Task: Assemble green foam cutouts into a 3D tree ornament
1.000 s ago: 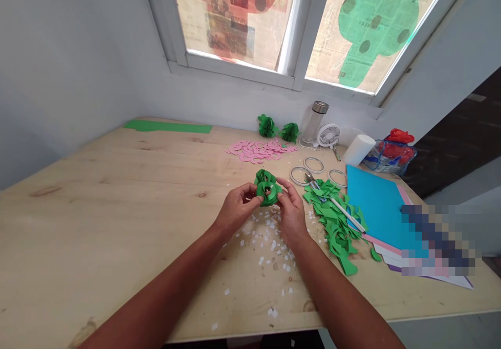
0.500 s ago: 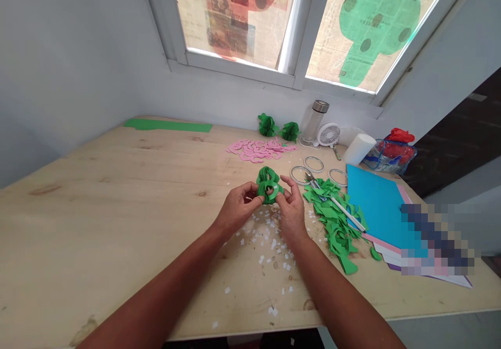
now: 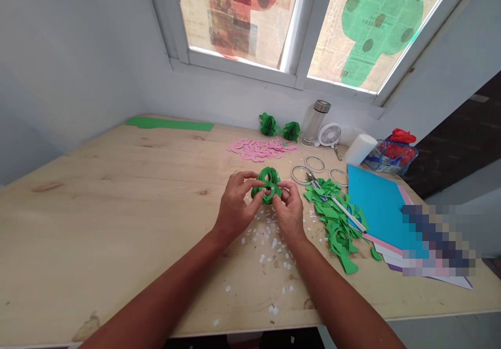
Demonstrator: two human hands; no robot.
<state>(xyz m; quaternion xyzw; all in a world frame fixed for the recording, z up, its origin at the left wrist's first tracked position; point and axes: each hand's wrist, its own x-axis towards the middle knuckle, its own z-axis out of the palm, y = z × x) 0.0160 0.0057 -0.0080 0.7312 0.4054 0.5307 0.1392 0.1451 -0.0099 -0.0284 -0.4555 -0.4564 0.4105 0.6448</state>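
Observation:
A green layered paper ornament (image 3: 269, 176), with looped folds and a ring-shaped front, is held up over the middle of the table. My left hand (image 3: 238, 203) grips its left edge between thumb and fingers. From the right, my right hand (image 3: 288, 208) pinches the ornament's lower right edge. Small white paper bits (image 3: 274, 244) lie scattered on the wood beneath my hands. Just right of my right hand spreads a heap of green paper scraps (image 3: 338, 234), with scissors (image 3: 313, 181) and a white pen-like stick (image 3: 348, 213) lying on it.
Pink paper cutouts (image 3: 258, 149) lie behind my hands. Two green paper ornaments (image 3: 268, 124) stand by the wall near a glass bottle (image 3: 316, 122) and small fan (image 3: 329, 134). Tape rings (image 3: 314, 164), a white roll (image 3: 360, 149) and blue sheets (image 3: 376, 203) occupy the right. A green strip (image 3: 168, 124) lies back left.
My left hand's fingers have moved up and over the ornament's left side, and the right fingers have drawn in. The ornament's front has turned and spread slightly.

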